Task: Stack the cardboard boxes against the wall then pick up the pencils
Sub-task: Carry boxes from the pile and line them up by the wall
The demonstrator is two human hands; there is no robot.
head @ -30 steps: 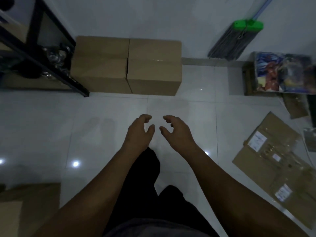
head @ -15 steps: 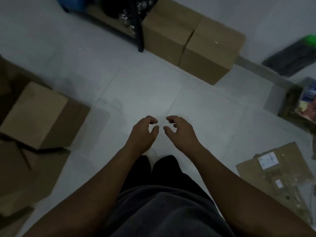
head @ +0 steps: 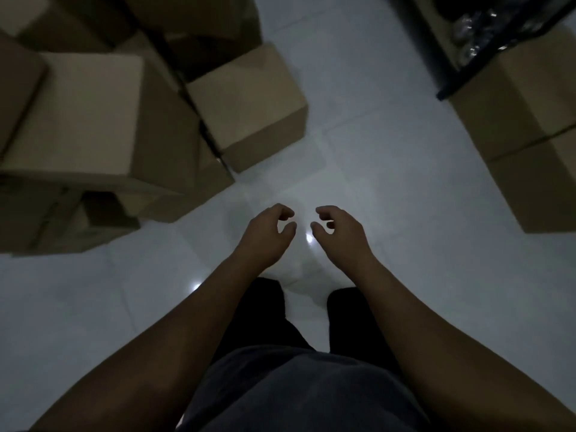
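While loosely curled, left hand [head: 267,236] and right hand [head: 342,237] near cardboard boxes [head: 246,99].

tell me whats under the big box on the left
A lower cardboard box shows below the near edge of the big box, on the white floor. Whether the big box rests on it, and anything else beneath, is covered.

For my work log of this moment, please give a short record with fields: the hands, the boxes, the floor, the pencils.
left hand: empty, fingers loosely curled
right hand: empty, fingers loosely curled, close to the left hand, not touching it
box pile: several closed cardboard boxes, upper left
boxes on the right: two, side by side, next to the black shelf
floor: pale tiles
pencils: none in view
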